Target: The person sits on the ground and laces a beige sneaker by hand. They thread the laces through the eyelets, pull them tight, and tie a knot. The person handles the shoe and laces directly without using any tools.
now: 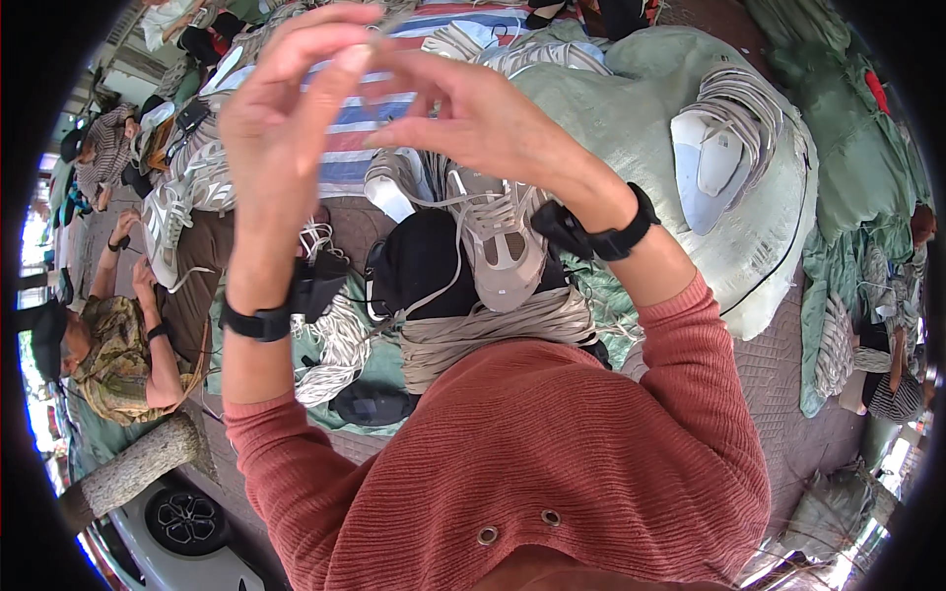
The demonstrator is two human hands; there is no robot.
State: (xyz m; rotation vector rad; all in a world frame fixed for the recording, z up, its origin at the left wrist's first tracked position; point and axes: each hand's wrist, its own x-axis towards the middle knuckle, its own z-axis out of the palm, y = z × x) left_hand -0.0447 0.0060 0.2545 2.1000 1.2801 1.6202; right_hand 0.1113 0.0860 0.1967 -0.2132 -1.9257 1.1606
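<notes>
Paved ground (788, 394), bulky woven sack (759, 261). Coiled bundle (473, 340) edges lap (414, 261); grey shoe (504, 246) there, prob. light, mesh soft, sole stiffer: grip sides. L hand (281, 113) & R hand (483, 123) raised, fingers bent, blurred; can't tell if gripping. Lace (434, 291) flat, limp.

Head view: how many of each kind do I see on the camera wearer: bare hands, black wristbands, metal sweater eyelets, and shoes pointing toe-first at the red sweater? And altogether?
Hands: 2, left hand and right hand
Wristbands: 2, left band and right band
Eyelets: 2, left eyelet and right eyelet
Shoe: 1
Total: 7
</notes>
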